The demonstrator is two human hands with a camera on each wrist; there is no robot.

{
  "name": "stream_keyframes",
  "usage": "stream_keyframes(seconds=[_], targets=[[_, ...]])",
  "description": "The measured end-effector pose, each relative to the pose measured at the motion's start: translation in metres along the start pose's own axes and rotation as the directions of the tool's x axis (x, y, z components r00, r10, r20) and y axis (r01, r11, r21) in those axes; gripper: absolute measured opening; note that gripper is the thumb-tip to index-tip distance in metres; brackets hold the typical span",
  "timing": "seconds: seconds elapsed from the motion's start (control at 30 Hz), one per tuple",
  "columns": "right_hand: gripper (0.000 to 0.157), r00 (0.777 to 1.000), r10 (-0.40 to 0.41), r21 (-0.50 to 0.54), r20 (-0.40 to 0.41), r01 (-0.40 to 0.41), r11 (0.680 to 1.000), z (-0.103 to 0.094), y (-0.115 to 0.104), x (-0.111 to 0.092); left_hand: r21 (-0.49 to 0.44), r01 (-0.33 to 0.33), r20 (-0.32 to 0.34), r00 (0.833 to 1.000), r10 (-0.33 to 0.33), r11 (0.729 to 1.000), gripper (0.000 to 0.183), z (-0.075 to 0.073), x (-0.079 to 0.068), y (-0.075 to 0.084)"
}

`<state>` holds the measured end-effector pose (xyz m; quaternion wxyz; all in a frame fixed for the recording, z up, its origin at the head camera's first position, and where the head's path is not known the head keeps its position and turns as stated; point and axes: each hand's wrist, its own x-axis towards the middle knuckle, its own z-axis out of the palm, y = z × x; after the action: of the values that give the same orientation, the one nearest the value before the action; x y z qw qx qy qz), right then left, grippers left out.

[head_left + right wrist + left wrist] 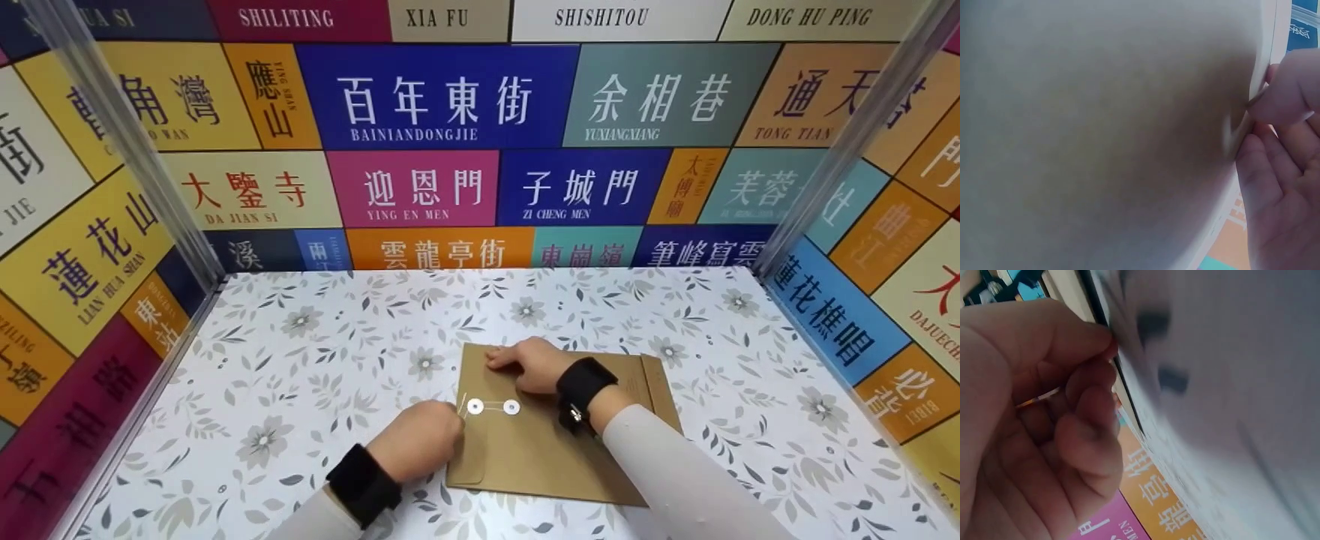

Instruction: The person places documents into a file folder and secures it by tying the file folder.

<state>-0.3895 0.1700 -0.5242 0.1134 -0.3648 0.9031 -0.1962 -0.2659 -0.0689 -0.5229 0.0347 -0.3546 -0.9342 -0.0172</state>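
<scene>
A brown string-tie envelope (pixel 555 457) lies flat on the patterned table, its flap side up. Two white button discs (pixel 511 407) sit on it with thin white string (pixel 493 406) running between them. At the envelope's left edge, beside the left disc, my left hand (pixel 420 441) pinches the loose end of the string with curled fingers; the thumb (pixel 1095 340) meets the index finger in the left wrist view. My right hand (pixel 534 365) rests on the envelope's upper part, above the discs, fingertips pressing its surface. Brown paper (pixel 1129 140) fills most of the right wrist view, blurred.
The table (pixel 360 360) has a white cloth with grey leaves and flowers. Colourful panels with Chinese lettering (pixel 435 97) stand behind it and along both sides. Clear corner strips (pixel 161 172) run up at the left and right back corners.
</scene>
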Motion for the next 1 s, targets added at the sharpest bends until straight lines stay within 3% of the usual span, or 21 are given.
stream_keyframes(seconds=[0.13, 0.23, 0.3, 0.4, 0.5, 0.6, 0.73, 1.0], targets=[[0.065, 1.0, 0.003, 0.0, -0.005, -0.003, 1.0, 0.0, 0.0, 0.0, -0.015, 0.1, -0.04, 0.994, -0.1, 0.995, 0.013, 0.002, 0.0, 0.006], [0.064, 1.0, 0.021, 0.012, -0.004, -0.021, 1.0, 0.001, 0.0, 0.001, 0.039, 0.205, -0.144, 0.97, -0.198, 0.978, 0.009, 0.002, 0.004, 0.01], [0.065, 0.999, 0.032, 0.02, -0.001, -0.032, 0.999, 0.002, 0.001, 0.002, 0.082, 0.241, -0.216, 0.952, -0.219, 0.967, 0.008, 0.002, 0.006, 0.013], [0.065, 0.999, 0.041, 0.03, 0.007, -0.041, 0.999, 0.002, 0.001, 0.002, 0.072, 0.182, -0.23, 0.96, -0.161, 0.981, 0.01, 0.001, 0.008, 0.016], [0.065, 1.0, 0.03, 0.03, -0.001, -0.03, 0.999, 0.002, 0.001, 0.001, 0.02, 0.068, -0.164, 0.984, -0.064, 0.997, 0.012, 0.0, 0.009, 0.019], [0.066, 1.0, 0.015, 0.025, -0.012, -0.015, 1.0, 0.001, 0.001, 0.0, -0.03, -0.002, -0.095, 0.995, -0.001, 1.0, 0.016, 0.0, 0.01, 0.027], [0.065, 1.0, 0.0, 0.031, -0.024, 0.001, 1.0, 0.0, 0.002, 0.0, -0.053, -0.012, -0.051, 0.999, 0.01, 0.998, 0.02, 0.001, 0.012, 0.046], [0.066, 1.0, 0.0, 0.061, 0.014, -0.001, 0.998, 0.0, 0.004, 0.0, 0.12, 0.036, -0.119, 0.993, -0.022, 0.992, 0.015, 0.006, 0.025, 0.09]])
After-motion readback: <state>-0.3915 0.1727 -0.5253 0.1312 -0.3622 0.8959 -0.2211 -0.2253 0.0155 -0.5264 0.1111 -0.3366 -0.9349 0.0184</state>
